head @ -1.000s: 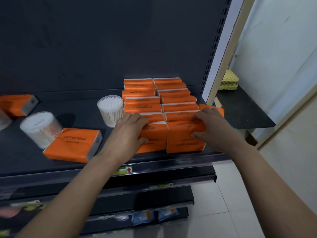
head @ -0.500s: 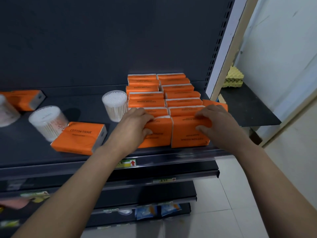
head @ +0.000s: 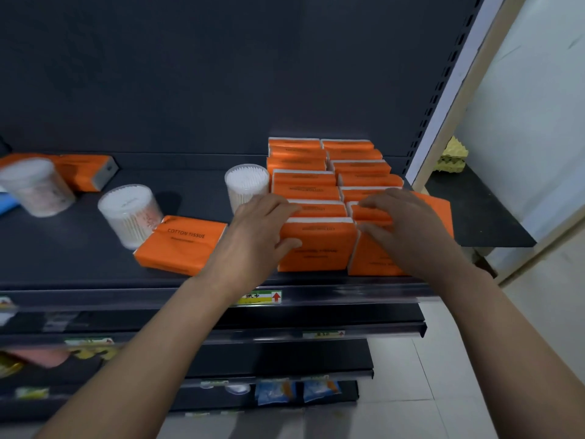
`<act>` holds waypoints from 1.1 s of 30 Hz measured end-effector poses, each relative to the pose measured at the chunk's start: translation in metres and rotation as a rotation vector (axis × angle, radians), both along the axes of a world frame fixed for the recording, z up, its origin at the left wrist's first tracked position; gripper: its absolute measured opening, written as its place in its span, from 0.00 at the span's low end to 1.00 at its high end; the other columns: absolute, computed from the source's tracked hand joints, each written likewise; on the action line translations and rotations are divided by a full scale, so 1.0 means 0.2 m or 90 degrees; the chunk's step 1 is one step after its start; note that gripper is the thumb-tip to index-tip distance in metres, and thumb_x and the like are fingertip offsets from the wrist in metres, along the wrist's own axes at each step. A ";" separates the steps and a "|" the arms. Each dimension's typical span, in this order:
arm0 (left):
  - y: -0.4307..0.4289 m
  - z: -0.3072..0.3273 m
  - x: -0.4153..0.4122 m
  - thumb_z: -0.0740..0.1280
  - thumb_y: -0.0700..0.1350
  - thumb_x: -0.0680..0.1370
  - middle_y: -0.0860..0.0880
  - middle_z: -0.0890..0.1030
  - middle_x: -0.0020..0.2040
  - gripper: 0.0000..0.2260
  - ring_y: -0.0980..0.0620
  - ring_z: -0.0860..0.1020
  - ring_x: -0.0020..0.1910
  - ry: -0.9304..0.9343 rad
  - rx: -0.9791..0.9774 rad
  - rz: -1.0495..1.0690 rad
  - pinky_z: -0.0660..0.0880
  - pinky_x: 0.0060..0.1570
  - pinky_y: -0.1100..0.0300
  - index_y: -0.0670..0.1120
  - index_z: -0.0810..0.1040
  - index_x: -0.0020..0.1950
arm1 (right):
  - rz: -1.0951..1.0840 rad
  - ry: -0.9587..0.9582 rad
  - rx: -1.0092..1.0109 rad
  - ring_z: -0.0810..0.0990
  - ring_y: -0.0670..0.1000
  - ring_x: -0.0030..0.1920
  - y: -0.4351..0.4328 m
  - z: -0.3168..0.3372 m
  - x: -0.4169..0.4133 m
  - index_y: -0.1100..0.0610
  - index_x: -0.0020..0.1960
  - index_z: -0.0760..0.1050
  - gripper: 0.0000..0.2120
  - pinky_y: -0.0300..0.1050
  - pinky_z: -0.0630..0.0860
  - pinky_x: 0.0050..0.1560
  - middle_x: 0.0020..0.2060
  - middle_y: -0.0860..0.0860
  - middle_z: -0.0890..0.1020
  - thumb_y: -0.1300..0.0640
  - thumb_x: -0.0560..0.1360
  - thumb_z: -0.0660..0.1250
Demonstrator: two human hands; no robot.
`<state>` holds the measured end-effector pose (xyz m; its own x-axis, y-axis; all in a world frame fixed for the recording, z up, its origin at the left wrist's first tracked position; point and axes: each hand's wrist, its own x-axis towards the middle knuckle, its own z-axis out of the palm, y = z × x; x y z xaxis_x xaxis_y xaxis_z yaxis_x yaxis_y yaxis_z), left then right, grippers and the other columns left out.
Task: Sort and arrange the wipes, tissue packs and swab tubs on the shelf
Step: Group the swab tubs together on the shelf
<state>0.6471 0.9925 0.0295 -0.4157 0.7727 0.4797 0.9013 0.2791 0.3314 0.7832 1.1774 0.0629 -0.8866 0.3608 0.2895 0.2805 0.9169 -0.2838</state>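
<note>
From where I stood, the sorting looked well under way but not finished. Two neat rows of orange tissue packs (head: 304,182) stood on edge at the right end of the shelf (head: 79,264), running from the back panel to the front lip. The person had both hands on the front of those rows. The left hand (head: 256,229) gripped the front left pack (head: 319,248), fingers curled over its top edge and thumb pressed against its face. The right hand (head: 402,223) held the front right pack (head: 370,263) much the same way, fingers laid over the top and thumb below them. I judged they were squaring up the rows. One slanted pack (head: 438,210) showed behind the right hand, out of line with the rest. A fair amount remained to the left. A loose pack (head: 182,245) lay flat near the front, and another stray pack (head: 85,169) sat at the back. The three swab tubs were scattered: the nearest tub (head: 247,185) just beside the left row, the middle tub (head: 129,213) touching the loose pack, and the far tub (head: 34,185) well apart at the left, too blurred to read. I could not pick out any wipes for certain.
</note>
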 end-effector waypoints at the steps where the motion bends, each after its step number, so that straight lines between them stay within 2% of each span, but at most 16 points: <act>1: -0.03 0.01 -0.02 0.70 0.45 0.72 0.48 0.77 0.55 0.19 0.50 0.71 0.56 0.006 0.013 0.002 0.67 0.57 0.56 0.44 0.75 0.61 | 0.001 0.005 0.001 0.70 0.51 0.63 -0.03 0.01 -0.04 0.54 0.63 0.74 0.16 0.42 0.61 0.61 0.61 0.51 0.76 0.53 0.76 0.66; 5: -0.22 0.06 -0.17 0.67 0.46 0.72 0.49 0.77 0.51 0.15 0.51 0.70 0.53 0.031 0.044 0.032 0.65 0.53 0.58 0.48 0.75 0.58 | 0.028 0.018 0.014 0.71 0.54 0.63 -0.18 0.04 -0.21 0.57 0.63 0.75 0.17 0.47 0.64 0.63 0.59 0.54 0.77 0.53 0.75 0.67; 9: -0.45 0.09 -0.36 0.69 0.44 0.72 0.47 0.77 0.52 0.15 0.47 0.73 0.52 0.033 0.032 0.094 0.69 0.55 0.54 0.44 0.77 0.58 | 0.033 0.016 0.033 0.71 0.57 0.63 -0.34 0.07 -0.42 0.58 0.62 0.75 0.18 0.49 0.64 0.63 0.59 0.55 0.78 0.55 0.74 0.69; 12: -0.60 0.10 -0.50 0.71 0.42 0.73 0.47 0.77 0.53 0.16 0.47 0.72 0.54 0.005 0.025 0.119 0.66 0.57 0.56 0.44 0.77 0.59 | 0.037 0.008 0.040 0.72 0.59 0.61 -0.45 0.06 -0.57 0.59 0.62 0.75 0.19 0.52 0.67 0.61 0.57 0.57 0.78 0.56 0.73 0.69; 15: -0.73 0.09 -0.64 0.69 0.45 0.73 0.48 0.76 0.54 0.16 0.47 0.71 0.57 -0.026 0.004 0.144 0.64 0.59 0.54 0.45 0.76 0.60 | 0.031 -0.001 0.029 0.71 0.58 0.62 -0.54 0.04 -0.70 0.58 0.64 0.74 0.20 0.52 0.66 0.62 0.59 0.56 0.77 0.57 0.73 0.69; 18: -0.82 0.09 -0.73 0.70 0.49 0.73 0.47 0.74 0.59 0.20 0.46 0.69 0.61 -0.066 -0.030 0.182 0.63 0.62 0.53 0.45 0.73 0.64 | 0.028 -0.017 0.023 0.69 0.57 0.64 -0.61 0.02 -0.80 0.57 0.66 0.72 0.21 0.51 0.65 0.63 0.62 0.55 0.75 0.56 0.74 0.68; 21: -0.85 0.10 -0.77 0.71 0.55 0.70 0.48 0.67 0.68 0.33 0.49 0.63 0.68 -0.127 -0.073 0.217 0.59 0.67 0.53 0.46 0.64 0.71 | 0.019 -0.031 0.011 0.67 0.56 0.66 -0.63 0.02 -0.87 0.56 0.67 0.70 0.22 0.51 0.64 0.65 0.64 0.53 0.74 0.56 0.74 0.68; 24: -0.82 0.08 -0.81 0.71 0.61 0.67 0.48 0.61 0.72 0.43 0.48 0.59 0.70 -0.223 -0.146 0.237 0.58 0.69 0.51 0.48 0.55 0.75 | 0.002 -0.066 0.022 0.66 0.55 0.67 -0.59 0.02 -0.90 0.55 0.70 0.67 0.25 0.51 0.63 0.66 0.66 0.52 0.72 0.53 0.74 0.68; 29: -0.76 0.04 -0.86 0.71 0.65 0.64 0.47 0.68 0.69 0.46 0.47 0.66 0.67 -0.290 -0.156 0.266 0.65 0.65 0.49 0.51 0.53 0.74 | -0.005 -0.115 0.020 0.62 0.55 0.69 -0.47 0.01 -0.95 0.55 0.73 0.62 0.34 0.51 0.61 0.68 0.69 0.53 0.67 0.48 0.71 0.70; 33: -0.72 0.05 -0.86 0.73 0.63 0.64 0.48 0.69 0.68 0.45 0.48 0.69 0.65 -0.312 -0.155 0.282 0.68 0.61 0.54 0.51 0.55 0.74 | 0.008 -0.175 0.016 0.57 0.56 0.72 -0.39 0.00 -0.99 0.55 0.75 0.56 0.41 0.50 0.57 0.69 0.72 0.53 0.63 0.45 0.69 0.71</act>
<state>0.4744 0.8490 0.0393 -0.8401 0.5423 -0.0090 0.4483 0.7036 0.5513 0.5857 1.0989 0.0636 -0.9376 0.3446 0.0462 0.3319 0.9267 -0.1762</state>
